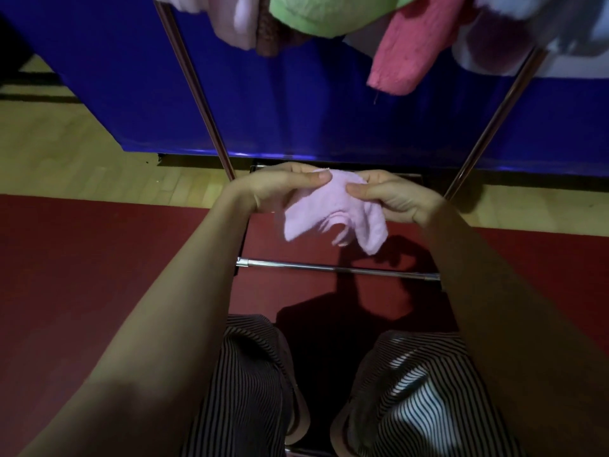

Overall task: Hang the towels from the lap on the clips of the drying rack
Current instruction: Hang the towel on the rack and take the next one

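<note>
I am holding a small pale pink towel (329, 209) with both hands, out in front of my knees and above the red floor (99, 258). My left hand (283, 184) is pinching its upper edge between thumb and fingers, and my right hand (392, 196) is pinching the same edge just beside it. The rest of the towel is hanging down loose. Above, a green towel (323, 14), a darker pink towel (402, 61) and other towels are hanging between the metal legs (197, 94) of the drying rack.
</note>
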Action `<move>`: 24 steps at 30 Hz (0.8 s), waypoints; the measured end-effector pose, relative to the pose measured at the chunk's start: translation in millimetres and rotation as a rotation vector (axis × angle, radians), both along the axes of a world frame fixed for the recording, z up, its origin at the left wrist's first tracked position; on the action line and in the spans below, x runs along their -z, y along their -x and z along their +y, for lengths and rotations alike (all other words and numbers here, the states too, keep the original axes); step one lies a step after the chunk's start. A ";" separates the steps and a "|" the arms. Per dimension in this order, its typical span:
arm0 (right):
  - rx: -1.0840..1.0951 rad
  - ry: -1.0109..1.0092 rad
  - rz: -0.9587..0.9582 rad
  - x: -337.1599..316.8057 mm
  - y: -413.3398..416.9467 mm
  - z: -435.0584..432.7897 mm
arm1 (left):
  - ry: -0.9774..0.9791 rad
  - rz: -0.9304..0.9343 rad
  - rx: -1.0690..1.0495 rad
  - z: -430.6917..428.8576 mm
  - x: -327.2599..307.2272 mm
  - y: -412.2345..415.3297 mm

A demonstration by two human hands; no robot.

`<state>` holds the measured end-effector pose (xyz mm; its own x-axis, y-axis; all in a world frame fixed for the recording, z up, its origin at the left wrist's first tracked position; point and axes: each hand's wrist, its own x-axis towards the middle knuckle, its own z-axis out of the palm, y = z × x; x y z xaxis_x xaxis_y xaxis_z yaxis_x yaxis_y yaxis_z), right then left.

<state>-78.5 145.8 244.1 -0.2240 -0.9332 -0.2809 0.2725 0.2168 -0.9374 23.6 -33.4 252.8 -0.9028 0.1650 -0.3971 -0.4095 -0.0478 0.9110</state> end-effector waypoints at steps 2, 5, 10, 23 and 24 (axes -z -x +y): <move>0.084 0.030 -0.003 -9.3 -7.9 3.7 | -0.044 0.043 -0.007 2.9 -3.7 -1.4; 0.105 0.039 -0.005 -21.8 -18.9 14.8 | -0.049 0.030 0.081 4.5 -13.7 -10.4; 0.083 -0.175 0.101 -71.4 -18.7 11.5 | 0.055 0.057 0.061 -4.3 -52.6 -28.2; 0.106 0.075 0.385 -261.3 -25.9 -37.6 | 0.119 0.416 -0.104 -30.5 -229.2 -44.1; 0.130 0.097 0.389 -274.8 -27.4 -39.9 | 0.096 0.448 -0.120 -31.5 -241.1 -43.5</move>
